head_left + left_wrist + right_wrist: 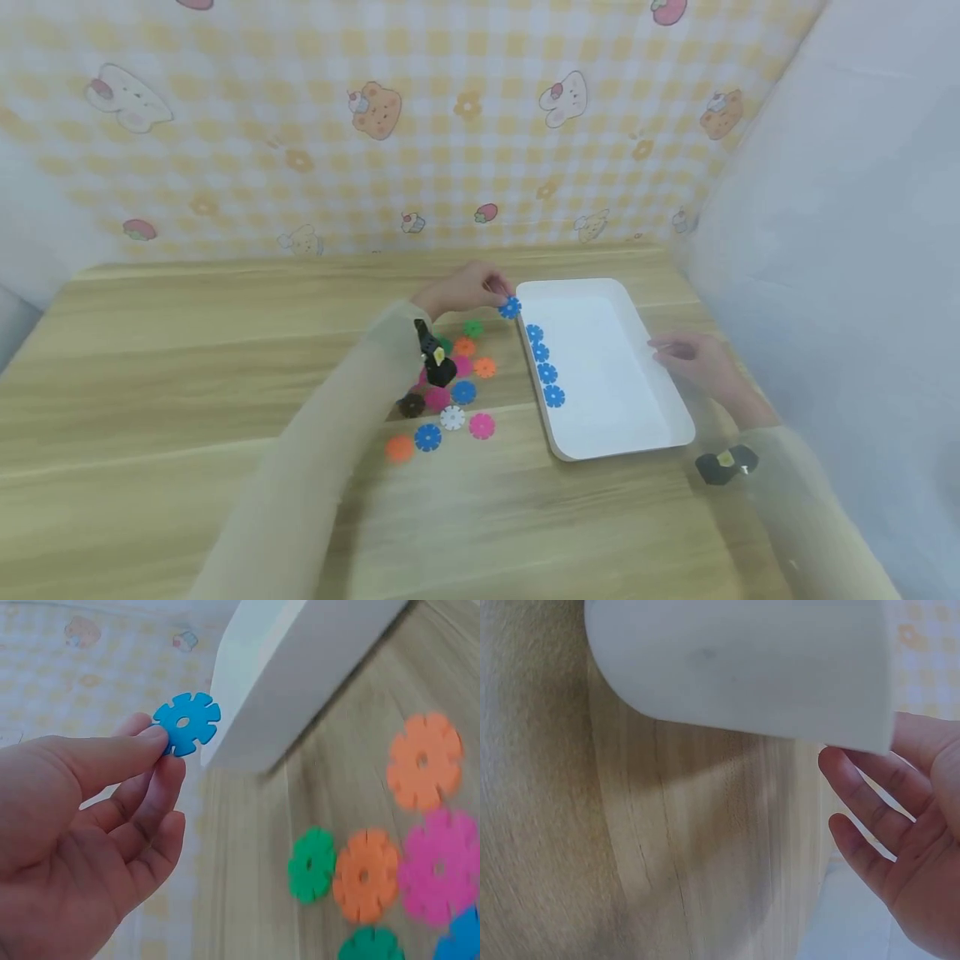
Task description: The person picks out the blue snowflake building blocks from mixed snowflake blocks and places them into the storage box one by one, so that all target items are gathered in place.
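Backdrop, head view: yellow-checked cloth (465, 171) hangs behind a wooden table (187, 350).
Tray, head view: a shallow white tray (615, 383) sits right of centre, with four blue discs (550, 377) in a row along its left wall.
Loose discs, head view: notched discs (437, 400) in orange, pink, blue, white, green and a dark colour lie left of the tray; the left sleeve (300, 467) and its black wrist device (437, 357) hide some.
Held disc, head view: another blue disc (510, 308) is at the fingertips of the left hand (465, 290), near the tray's far left corner.
Right hand, head view: the right hand (701, 358) is at the tray's right rim, across from the held disc.
Pinch, left wrist view: thumb and forefinger grip the disc's edge, other fingers bent below; the tray's wall rises beyond, and blurred discs lie lower right.
Rim, right wrist view: the tray's wall fills the top and hides some fingertips, so whether this hand grips or only touches, I cannot tell.
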Demonstrator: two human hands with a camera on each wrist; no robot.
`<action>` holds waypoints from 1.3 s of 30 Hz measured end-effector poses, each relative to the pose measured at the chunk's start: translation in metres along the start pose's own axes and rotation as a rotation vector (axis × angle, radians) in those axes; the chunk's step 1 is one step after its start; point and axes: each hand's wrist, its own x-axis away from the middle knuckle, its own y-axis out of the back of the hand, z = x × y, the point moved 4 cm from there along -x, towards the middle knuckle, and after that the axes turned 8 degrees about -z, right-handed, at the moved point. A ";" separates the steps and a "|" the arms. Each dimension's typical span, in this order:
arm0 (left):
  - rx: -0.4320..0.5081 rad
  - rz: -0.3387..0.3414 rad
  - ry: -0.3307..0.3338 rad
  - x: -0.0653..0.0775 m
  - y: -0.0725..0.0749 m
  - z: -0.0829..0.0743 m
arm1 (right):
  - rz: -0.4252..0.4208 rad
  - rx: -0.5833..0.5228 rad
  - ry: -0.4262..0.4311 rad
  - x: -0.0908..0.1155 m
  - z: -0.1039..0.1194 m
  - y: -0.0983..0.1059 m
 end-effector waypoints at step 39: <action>-0.318 -0.079 0.045 -0.058 -0.036 -0.004 | -0.034 0.001 -0.021 -0.003 -0.009 -0.004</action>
